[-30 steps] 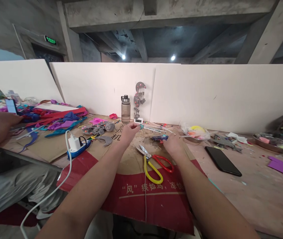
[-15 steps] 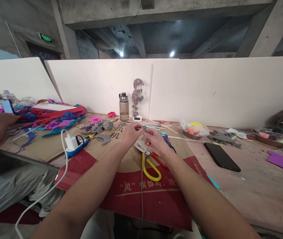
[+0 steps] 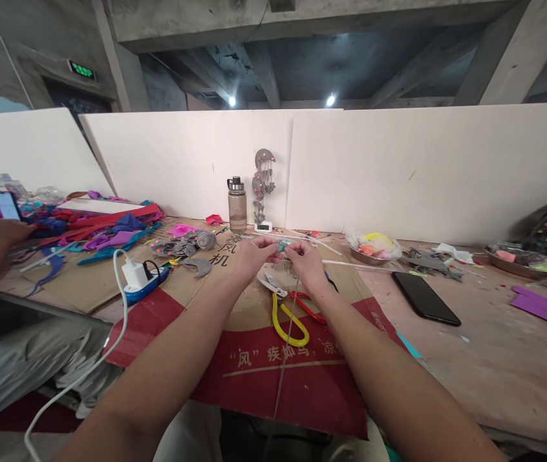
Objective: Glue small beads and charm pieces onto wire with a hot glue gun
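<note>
Over the cardboard sheet [image 3: 324,391], my left hand [image 3: 255,258] and my right hand [image 3: 308,262] meet fingertip to fingertip. Both pinch a small green-grey piece [image 3: 281,246], too small to make out fully. A thin grey string [image 3: 283,372] hangs from the right fingers down past the cardboard's front edge. Just below the hands lie scissors with yellow handles [image 3: 277,321], blades pointing away to the left. Red handles [image 3: 310,309] of a tool lie beside them, partly behind my right wrist. Left of my left hand is a grey crescent cutout [image 3: 200,266].
A bottle [image 3: 237,208] and a hanging grey crescent ornament [image 3: 264,173] stand against the white board. At right are a black phone [image 3: 426,298] and a bowl [image 3: 374,260]. A white charger [image 3: 134,274] with cable, coloured fabric strips and another person's hand [image 3: 4,231] are at left.
My right hand has shifted slightly up and right, and the green-grey piece shows more clearly between the fingertips. The string's upper end has swung right. The view has moved a little.
</note>
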### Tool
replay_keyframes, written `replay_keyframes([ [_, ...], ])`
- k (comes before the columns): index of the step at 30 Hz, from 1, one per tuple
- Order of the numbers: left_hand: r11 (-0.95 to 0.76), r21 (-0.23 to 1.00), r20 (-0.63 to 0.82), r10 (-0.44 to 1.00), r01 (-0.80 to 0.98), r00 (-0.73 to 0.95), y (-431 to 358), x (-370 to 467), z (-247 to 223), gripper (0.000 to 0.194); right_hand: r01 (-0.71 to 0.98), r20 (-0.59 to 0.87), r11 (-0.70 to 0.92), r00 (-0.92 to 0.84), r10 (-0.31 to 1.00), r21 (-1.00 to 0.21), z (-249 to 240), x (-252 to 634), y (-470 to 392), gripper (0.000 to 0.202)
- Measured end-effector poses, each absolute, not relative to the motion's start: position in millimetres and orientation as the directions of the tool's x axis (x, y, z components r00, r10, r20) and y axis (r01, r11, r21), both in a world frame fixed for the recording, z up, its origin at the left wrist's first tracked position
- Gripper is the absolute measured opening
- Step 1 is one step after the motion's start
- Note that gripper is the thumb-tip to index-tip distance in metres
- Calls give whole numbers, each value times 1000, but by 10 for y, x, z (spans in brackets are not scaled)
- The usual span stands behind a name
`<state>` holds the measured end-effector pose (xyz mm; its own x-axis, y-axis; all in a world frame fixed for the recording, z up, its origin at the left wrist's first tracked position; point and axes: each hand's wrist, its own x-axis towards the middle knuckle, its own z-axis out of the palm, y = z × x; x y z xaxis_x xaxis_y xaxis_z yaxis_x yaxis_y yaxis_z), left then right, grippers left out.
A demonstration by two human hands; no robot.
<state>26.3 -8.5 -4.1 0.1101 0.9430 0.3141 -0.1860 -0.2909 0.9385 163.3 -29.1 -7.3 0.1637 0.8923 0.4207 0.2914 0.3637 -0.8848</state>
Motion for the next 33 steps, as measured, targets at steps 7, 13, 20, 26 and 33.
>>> replay_keyframes([
  [7,-291,942,310,945,-166,102,-60,258,-58,22,299,428,367,176,886,-881,-43,1625,-319,23],
  [13,-346,934,354,928,-85,114,-19,259,-104,15,361,479,393,189,857,-846,-49,1627,-336,21],
  [20,-373,928,369,919,5,140,-62,263,-74,13,331,452,379,181,873,-864,-63,1625,-327,26],
  [26,-350,937,340,924,23,177,-67,263,-54,10,301,412,347,189,891,-888,-51,1599,-316,20],
  [33,-283,957,287,900,-61,328,-98,216,-27,20,241,353,301,219,910,-923,-75,1638,-295,19],
])
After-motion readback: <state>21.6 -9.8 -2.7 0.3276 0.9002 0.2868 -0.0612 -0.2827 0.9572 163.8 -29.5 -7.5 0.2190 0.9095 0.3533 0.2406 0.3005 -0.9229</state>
